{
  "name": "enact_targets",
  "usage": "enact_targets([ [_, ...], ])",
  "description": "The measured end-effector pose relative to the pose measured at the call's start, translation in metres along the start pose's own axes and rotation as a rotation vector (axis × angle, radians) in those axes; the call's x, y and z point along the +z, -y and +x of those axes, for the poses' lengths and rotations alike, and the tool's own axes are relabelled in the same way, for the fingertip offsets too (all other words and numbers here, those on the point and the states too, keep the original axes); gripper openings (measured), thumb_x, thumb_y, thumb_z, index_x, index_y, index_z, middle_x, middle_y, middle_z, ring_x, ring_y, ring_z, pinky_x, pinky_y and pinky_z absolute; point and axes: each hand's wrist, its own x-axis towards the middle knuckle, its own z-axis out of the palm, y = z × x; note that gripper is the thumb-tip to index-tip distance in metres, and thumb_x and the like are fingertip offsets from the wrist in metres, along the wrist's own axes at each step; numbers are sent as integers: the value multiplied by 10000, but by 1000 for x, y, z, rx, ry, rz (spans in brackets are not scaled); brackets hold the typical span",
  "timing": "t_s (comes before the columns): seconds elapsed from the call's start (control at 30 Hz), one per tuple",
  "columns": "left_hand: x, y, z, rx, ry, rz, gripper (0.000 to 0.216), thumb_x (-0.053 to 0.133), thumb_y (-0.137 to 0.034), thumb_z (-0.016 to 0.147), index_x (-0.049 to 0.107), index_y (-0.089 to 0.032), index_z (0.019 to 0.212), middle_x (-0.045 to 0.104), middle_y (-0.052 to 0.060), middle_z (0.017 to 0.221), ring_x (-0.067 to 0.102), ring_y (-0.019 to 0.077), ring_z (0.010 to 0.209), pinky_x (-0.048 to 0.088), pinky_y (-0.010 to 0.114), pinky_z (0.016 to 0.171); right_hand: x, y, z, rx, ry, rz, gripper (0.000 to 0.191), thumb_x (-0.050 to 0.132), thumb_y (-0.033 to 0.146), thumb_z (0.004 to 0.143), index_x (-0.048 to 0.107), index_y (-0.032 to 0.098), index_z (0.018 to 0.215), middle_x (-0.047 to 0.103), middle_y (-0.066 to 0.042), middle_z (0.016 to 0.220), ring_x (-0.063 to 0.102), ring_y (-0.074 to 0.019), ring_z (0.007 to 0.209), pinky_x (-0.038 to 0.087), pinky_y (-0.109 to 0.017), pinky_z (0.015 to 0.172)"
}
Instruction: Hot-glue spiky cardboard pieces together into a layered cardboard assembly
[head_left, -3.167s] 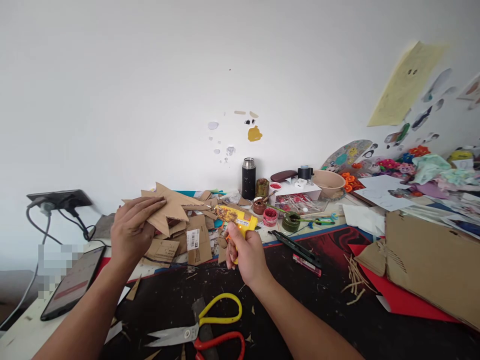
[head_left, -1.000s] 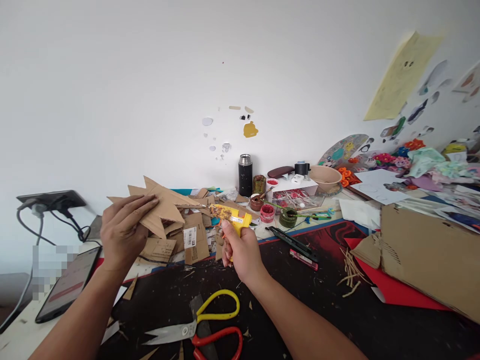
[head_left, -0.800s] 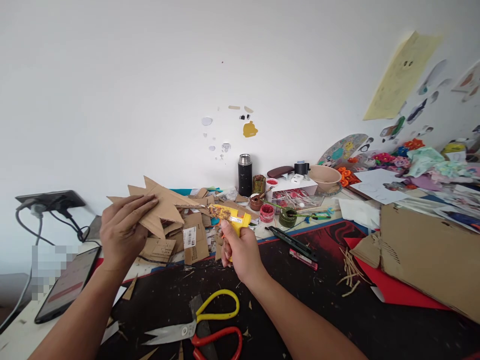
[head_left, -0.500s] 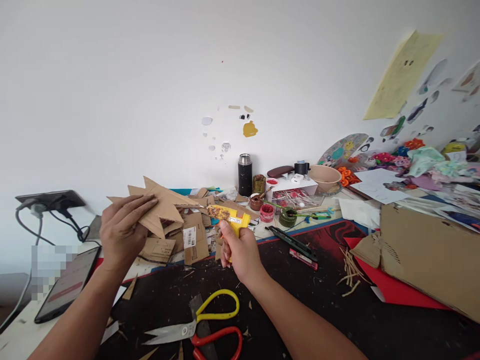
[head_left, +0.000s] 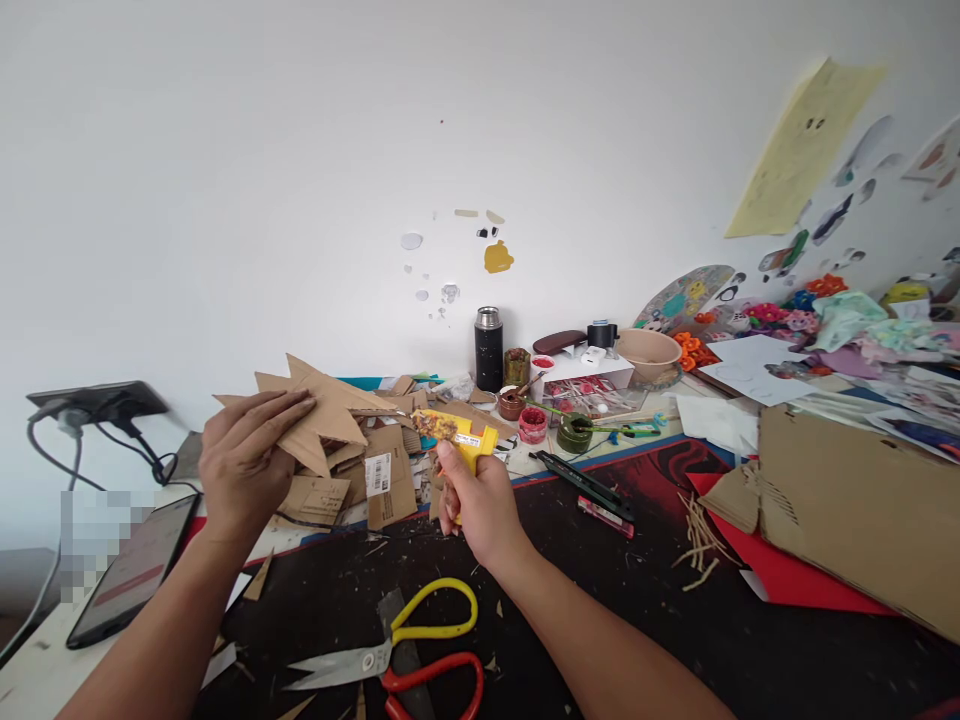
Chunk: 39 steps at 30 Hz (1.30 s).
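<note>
My left hand (head_left: pixel 244 462) holds up a spiky, star-like cardboard cutout (head_left: pixel 330 408) above the table, fingers laid over its face. My right hand (head_left: pixel 480 500) is closed around the grip of a yellow glue gun (head_left: pixel 459 432). The gun's nozzle points left at the right edge of the cutout and looks to touch it. Below both hands lies a black mat (head_left: pixel 600 600) strewn with scraps.
Yellow scissors (head_left: pixel 390 640) and red scissors (head_left: pixel 439 685) lie on the mat near me. Cardboard offcuts (head_left: pixel 375 475) pile behind the hands. A phone (head_left: pixel 131 575) lies left, a cardboard sheet (head_left: pixel 855 510) right. A flask (head_left: pixel 488 349), paint pots (head_left: pixel 534 423) and a bowl (head_left: pixel 649 352) stand at the back.
Both hands have drifted slightly left with the cutout and glue gun; the nozzle stays at the cutout's edge. Little else differs.
</note>
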Motion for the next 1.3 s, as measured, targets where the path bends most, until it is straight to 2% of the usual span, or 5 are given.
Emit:
enact_targets([
  [0.43, 2, 2, -1, 7, -30, 2, 501, 613, -49, 950, 845, -293, 1321, 874, 96, 1282, 780, 324, 1235, 568, 537, 1139, 0, 1, 1, 16, -16, 3, 759, 850, 944, 641, 568, 241, 696, 432, 107, 383, 450, -99, 303, 347, -210, 324],
  [0.83, 2, 2, -1, -10, -19, -11, 498, 630, -53, 944, 850, -294, 1320, 875, 111, 1269, 781, 349, 1218, 568, 561, 1125, 0, 1, 0, 12, -7, -6, 737, 847, 924, 665, 569, 242, 699, 431, 105, 384, 455, -102, 307, 352, -211, 326],
  [1.3, 3, 3, -2, 45, -10, 6, 549, 578, -8, 938, 839, -295, 1327, 878, 96, 1255, 784, 336, 1206, 578, 542, 1098, 1, 1, 0, 4, 0, -16, 721, 830, 904, 704, 535, 250, 632, 419, 89, 383, 470, -107, 312, 344, -214, 336],
])
